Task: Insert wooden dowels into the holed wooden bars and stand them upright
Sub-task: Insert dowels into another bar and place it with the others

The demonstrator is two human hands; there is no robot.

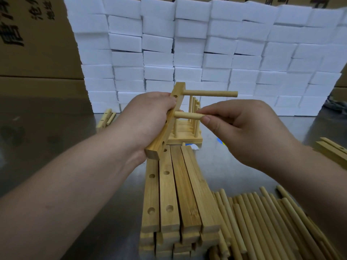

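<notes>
Above the tabletop [90, 147], left hand [148, 117] grips a bar [170, 126] with one dowel [210, 94] seated, right fingers [207, 120] pinch a second dowel [187, 115] at its hole; stacked bars [180, 194] and loose dowels [272, 222] await.

Hands: two, left hand [150, 117] and right hand [244, 132].
Held bar [155, 150]: one, with two dowels seated in it, upper dowel [210, 93] and lower dowel [187, 115].
Bar stack [180, 184]: four bars across the top layer, two showing holes; lower layers not countable.
Loose dowels [262, 222]: one heap, too many to count.
Finished bars [187, 132] with upright dowels: several, number unclear.
Spare bars: about two far left [107, 118], at least one at the right edge [332, 152].
Foam blocks [187, 44]: many, uncounted.
</notes>
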